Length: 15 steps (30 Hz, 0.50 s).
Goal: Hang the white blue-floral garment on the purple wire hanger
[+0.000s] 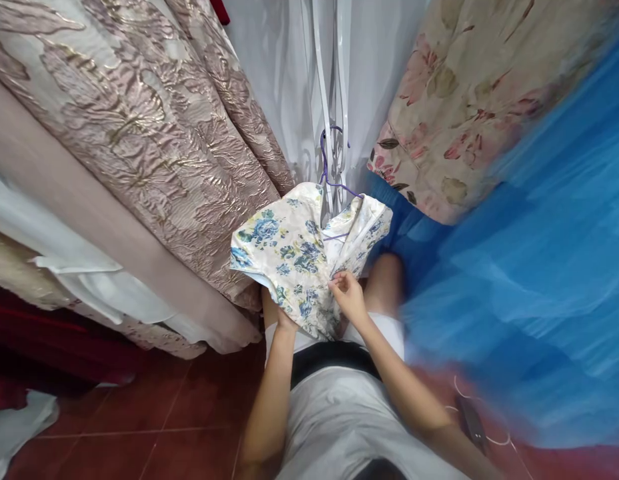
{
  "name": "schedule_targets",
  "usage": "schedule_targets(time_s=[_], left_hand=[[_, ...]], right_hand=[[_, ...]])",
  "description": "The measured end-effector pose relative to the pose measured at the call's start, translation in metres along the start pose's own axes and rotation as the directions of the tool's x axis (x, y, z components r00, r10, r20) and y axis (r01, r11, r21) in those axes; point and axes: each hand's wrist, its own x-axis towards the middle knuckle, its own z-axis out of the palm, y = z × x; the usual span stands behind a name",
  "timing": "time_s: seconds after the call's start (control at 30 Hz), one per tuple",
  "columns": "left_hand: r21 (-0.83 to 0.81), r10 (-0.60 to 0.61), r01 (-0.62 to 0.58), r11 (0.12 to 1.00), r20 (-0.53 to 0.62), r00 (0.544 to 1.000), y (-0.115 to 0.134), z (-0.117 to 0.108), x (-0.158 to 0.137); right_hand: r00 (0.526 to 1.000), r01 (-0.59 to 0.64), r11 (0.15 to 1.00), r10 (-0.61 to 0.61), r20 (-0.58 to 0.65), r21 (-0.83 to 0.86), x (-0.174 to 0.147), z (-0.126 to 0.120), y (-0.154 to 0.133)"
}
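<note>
A short-sleeved white blouse (289, 257) with blue flowers and green leaves is spread in front of me over my lap. It sits on a thin purple hanger (323, 160), whose hook rises among white straps. My right hand (348, 295) pinches the blouse's front edge, low on the V-shaped opening, between thumb and fingers. At the blouse's lower left side is my left hand (287, 321). Its fingers are hidden beneath the fabric, so their grip does not show.
Pink textured fabric (189, 147) hangs on the left, beside paler and dark red cloths. Floral beige fabric (454, 120) and a blurred blue cloth (529, 267) hang on the right. A dark device with a white cable (471, 423) lies on the red tiled floor (189, 407).
</note>
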Motion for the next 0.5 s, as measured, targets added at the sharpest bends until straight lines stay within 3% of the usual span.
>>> schedule_targets(time_s=[0.1,0.17,0.3,0.4,0.5], left_hand=[[-0.271,-0.168,0.174,0.947,0.047,0.985,-0.017,-0.009,-0.019],[-0.316,-0.241,0.25,0.915,0.068,0.968,-0.024,-0.01,-0.03],[-0.157,-0.233,0.225,0.962,-0.035,0.972,-0.033,-0.006,-0.035],[-0.026,-0.138,0.136,0.99,-0.198,0.97,-0.036,-0.007,-0.028],[0.158,0.006,0.047,0.986,-0.321,0.947,-0.036,-0.008,-0.026]], right_hand=[[1.0,0.003,0.998,-0.003,0.003,-0.069,-0.002,0.004,0.003],[1.0,0.012,0.996,-0.01,0.017,-0.093,-0.003,0.006,0.004],[0.998,-0.001,0.997,0.007,0.07,-0.078,-0.003,0.004,0.005],[0.998,-0.006,0.995,0.013,0.069,-0.102,-0.006,0.0,0.006],[0.998,0.069,0.98,-0.066,0.023,-0.186,-0.013,-0.005,0.008]])
